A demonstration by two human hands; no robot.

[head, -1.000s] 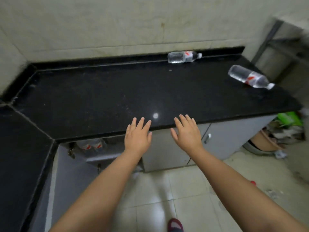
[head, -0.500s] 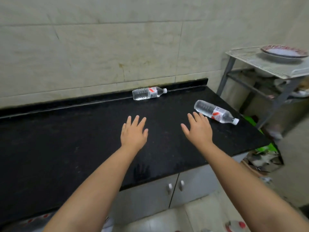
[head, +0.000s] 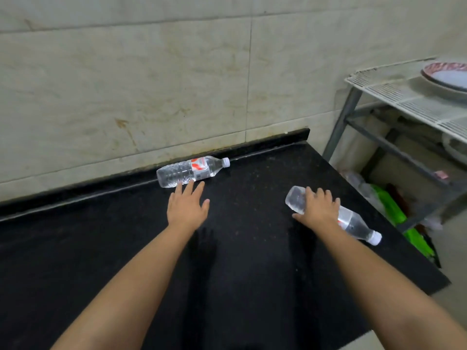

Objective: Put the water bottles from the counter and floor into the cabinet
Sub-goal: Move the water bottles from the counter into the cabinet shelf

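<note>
Two water bottles lie on their sides on the black counter (head: 101, 248). The far bottle (head: 189, 171) rests along the back ledge against the tiled wall (head: 126, 84), its white cap pointing to 3 o'clock. The left hand (head: 187, 210) sits just at its 6 o'clock, fingers straight and spread, the fingertips (head: 191, 183) reaching the bottle's near side; its grip is wide and holds nothing, and I cannot tell whether the tips actually touch the plastic.

The near bottle (head: 353, 222) lies toward the counter's right edge, base at 10 o'clock and cap at 4 o'clock. The right hand (head: 317, 209) lies over its middle, palm down, fingers draped across the body and thumb on the counter side; the grip is only loosely curved over it, not closed around it.

At 2 o'clock from the bottles, beside the counter, stands a wire rack (head: 404, 97) carrying a red-rimmed dish (head: 447, 77). Something green (head: 394, 213) lies beneath it.
</note>
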